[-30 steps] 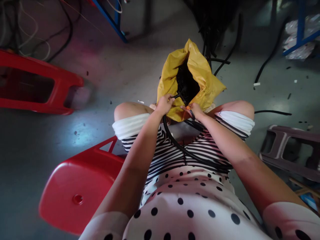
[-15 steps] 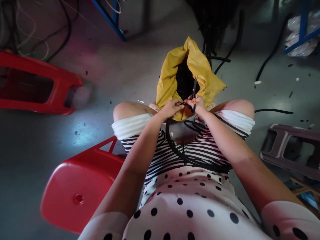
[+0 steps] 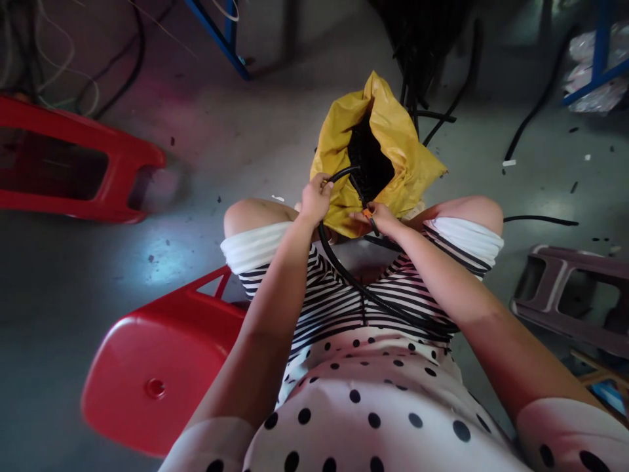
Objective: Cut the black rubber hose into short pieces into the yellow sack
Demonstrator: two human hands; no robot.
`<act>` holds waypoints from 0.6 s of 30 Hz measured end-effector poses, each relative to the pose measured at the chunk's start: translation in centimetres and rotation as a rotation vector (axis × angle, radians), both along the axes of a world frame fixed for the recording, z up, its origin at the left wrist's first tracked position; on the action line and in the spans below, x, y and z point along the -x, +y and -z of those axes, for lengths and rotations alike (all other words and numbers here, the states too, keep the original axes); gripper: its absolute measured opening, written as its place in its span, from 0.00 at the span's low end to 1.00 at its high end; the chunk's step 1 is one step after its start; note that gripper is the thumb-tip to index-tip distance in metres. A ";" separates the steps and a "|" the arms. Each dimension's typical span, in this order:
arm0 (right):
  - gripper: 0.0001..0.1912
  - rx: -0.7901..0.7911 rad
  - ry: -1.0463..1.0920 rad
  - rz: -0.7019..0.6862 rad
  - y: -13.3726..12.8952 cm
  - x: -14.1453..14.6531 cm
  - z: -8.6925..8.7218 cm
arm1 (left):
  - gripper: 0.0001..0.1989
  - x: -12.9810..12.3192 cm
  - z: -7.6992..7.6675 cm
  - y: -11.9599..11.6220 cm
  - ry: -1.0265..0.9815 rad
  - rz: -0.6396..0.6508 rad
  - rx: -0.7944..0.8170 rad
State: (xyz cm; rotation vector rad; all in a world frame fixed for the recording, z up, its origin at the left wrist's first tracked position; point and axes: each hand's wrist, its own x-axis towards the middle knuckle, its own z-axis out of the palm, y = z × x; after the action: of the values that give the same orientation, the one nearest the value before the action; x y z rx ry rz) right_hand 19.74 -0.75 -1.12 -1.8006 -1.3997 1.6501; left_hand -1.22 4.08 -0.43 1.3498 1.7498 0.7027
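Observation:
My left hand [image 3: 316, 198] is closed around a black flexible tube [image 3: 334, 262]. One end of the tube sticks out past my fingers over the mouth of a yellow sack [image 3: 334, 141], while the rest loops down across my lap. Scissors with orange on the handle [image 3: 367, 214] are gripped in my right hand [image 3: 384, 221], at the sack's near rim. Their dark blades are hard to make out against the black contents, so I cannot tell how far apart they are. Dark pieces inside the sack are too shadowed to distinguish.
A red stool [image 3: 157, 387] stands at my left, with another red stool [image 3: 132, 157] lying farther off. At right is a grey-brown stool [image 3: 570, 295]. Black tubes [image 3: 535, 118] and small scraps lie on the floor. Blue frame legs [image 3: 216, 33] stand beyond.
My left hand has moved left and slightly up, away from my right hand, and the tube's end now reaches over the sack. The scissors have tipped from upright toward the sack's mouth.

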 end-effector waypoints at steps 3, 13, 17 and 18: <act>0.27 0.088 0.017 0.013 0.3 0.0 -0.8 | 0.15 -0.4 0.0 -0.3 0.064 0.155 -0.013; 0.37 0.073 -0.016 0.062 0.1 -0.2 1.2 | 0.20 -0.4 0.1 -0.4 0.127 0.334 0.046; 0.38 -0.065 -0.137 0.031 0.5 -0.4 0.8 | 0.20 -0.1 0.2 -0.1 0.122 0.280 0.054; 0.38 -0.080 -0.150 0.025 0.5 -0.4 0.7 | 0.20 -0.1 0.1 0.0 0.115 0.276 0.051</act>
State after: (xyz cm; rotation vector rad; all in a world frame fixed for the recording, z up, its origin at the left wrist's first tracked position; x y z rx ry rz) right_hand 20.18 -0.22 -1.83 -1.9216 -1.4771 1.4510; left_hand -1.17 4.03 -0.57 1.5837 1.6149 0.4322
